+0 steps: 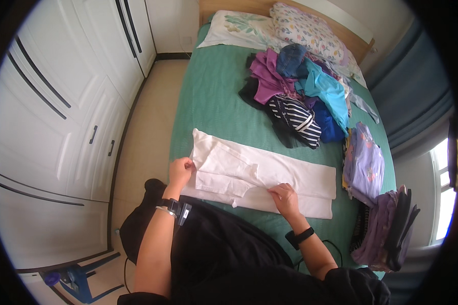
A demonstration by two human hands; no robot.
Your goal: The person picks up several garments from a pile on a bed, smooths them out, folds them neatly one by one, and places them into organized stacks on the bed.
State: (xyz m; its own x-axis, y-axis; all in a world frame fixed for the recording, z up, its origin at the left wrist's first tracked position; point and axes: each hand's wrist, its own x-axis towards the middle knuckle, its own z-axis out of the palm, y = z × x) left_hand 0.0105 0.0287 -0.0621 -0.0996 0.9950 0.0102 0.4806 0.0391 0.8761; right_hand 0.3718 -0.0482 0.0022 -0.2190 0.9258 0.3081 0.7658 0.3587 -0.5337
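A white garment (295, 170) lies folded into a long strip across the near part of the bed, with a narrower folded layer on top; its exact kind is unclear. At its left end, my left hand (180, 172) has its fingers closed on the edge of the cloth. My right hand (286, 199) pinches the upper layer near the middle of the near side, thumb and fingertips together. Both wrists carry dark bands, and a small grey device sits on the left one.
On the green bed sheet (213, 91), a loose heap of clothes (300, 91) lies beyond the garment. Folded stacks, lilac (364, 162) and purple with black (384, 234), stand along the right edge. Pillows (244, 28) lie at the head. White cabinets (51, 132) line the left.
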